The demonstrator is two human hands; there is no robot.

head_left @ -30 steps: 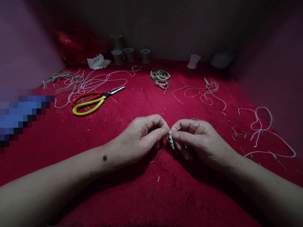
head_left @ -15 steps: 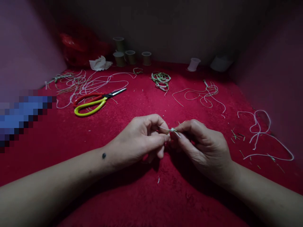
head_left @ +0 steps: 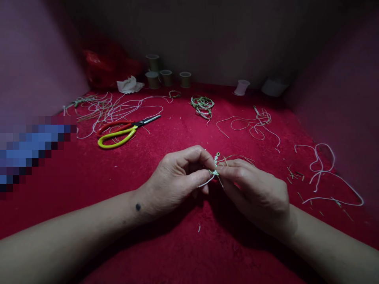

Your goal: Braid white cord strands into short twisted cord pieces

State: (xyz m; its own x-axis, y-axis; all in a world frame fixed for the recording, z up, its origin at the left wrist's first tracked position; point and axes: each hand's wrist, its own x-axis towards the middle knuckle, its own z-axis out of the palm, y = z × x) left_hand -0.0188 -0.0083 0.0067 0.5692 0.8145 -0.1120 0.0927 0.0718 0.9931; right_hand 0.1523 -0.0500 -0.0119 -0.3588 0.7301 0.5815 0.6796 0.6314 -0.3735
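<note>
Both my hands meet over the middle of the red cloth (head_left: 177,252). My left hand (head_left: 177,179) pinches a small knotted piece of green and white cord (head_left: 215,170) between thumb and forefinger. From the other side, my right hand (head_left: 254,191) grips the same knotted cord with closed fingers. A short white strand hangs down from the knot between the two hands. Thin loose ends stick out above my right fingers.
Scissors (head_left: 124,130) with red and yellow handles lie at the left among loose white cords (head_left: 100,108). A bundle of green braided cord (head_left: 203,105) lies further back. Several spools (head_left: 166,75) and a crumpled tissue (head_left: 128,85) stand by the back wall. More white cord (head_left: 322,169) lies at the right.
The knotted cord has turned in my fingers and now points upward with a strand hanging down. Both hands sit slightly lower in the view.
</note>
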